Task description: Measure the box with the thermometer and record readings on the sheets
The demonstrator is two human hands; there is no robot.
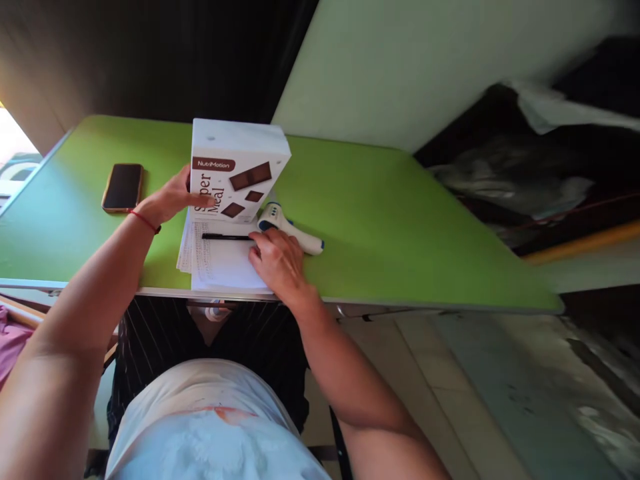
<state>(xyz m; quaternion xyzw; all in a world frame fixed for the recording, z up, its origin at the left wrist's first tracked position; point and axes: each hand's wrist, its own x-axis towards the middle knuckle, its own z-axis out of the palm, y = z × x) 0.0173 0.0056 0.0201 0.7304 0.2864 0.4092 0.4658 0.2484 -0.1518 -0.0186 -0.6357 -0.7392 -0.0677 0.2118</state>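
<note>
A white box (265, 143) with "NutriMotion" and "Super Meal" printing and pictures of brown bars stands upright on stacked paper sheets. My left hand (173, 198) grips its left side, thumb across the front and the other fingers hidden behind. Below the box, a black pen (225, 237) lies across the printed top sheet (230, 267). The fingers of my right hand (280, 261) are closed at the pen's right end, their tips partly hidden. Just behind that hand, a white and blue infrared thermometer (307, 241) lies on its side, partly covered by my knuckles.
A phone (123, 187) in a brown case lies face up at the left of the green table (390, 220). Behind the table are a dark panel (150, 60) and a pale wall (400, 67). Dark shelving with plastic wrapping (520, 173) stands at the right.
</note>
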